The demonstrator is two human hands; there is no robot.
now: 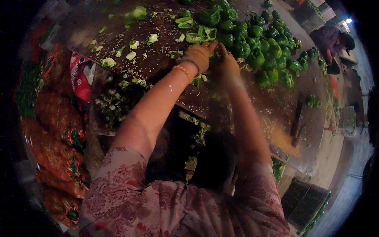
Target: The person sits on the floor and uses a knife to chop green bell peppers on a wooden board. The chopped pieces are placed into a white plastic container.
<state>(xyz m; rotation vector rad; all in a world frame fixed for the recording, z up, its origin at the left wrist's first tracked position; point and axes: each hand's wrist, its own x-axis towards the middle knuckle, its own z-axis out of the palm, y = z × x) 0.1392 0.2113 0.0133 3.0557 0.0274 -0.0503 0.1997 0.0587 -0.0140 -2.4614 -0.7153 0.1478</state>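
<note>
My left hand (pixel 197 57), in a tan glove with a beaded bracelet at the wrist, reaches over the table. Its fingers are bent together at the near side of a cut green bell pepper (pixel 207 33); what lies under them is hidden. Close by on its right is my right hand (pixel 229 65), smeared by motion, one finger pointing away from me toward the peppers. Any object in it is not visible. Opened pepper pieces (pixel 184 22) rest just beyond. To the right spreads a heap of whole green bell peppers (pixel 270 51).
Pale seeds and pepper cores (pixel 131 55) litter the dark table (pixel 158 85). More cores fill a dark space (pixel 118 98) at the near left. Orange mesh sacks (pixel 55 158) stand left, a red bag (pixel 81 79) beside the table. Another person (pixel 331 41) is at far right, near a dark crate (pixel 306 203).
</note>
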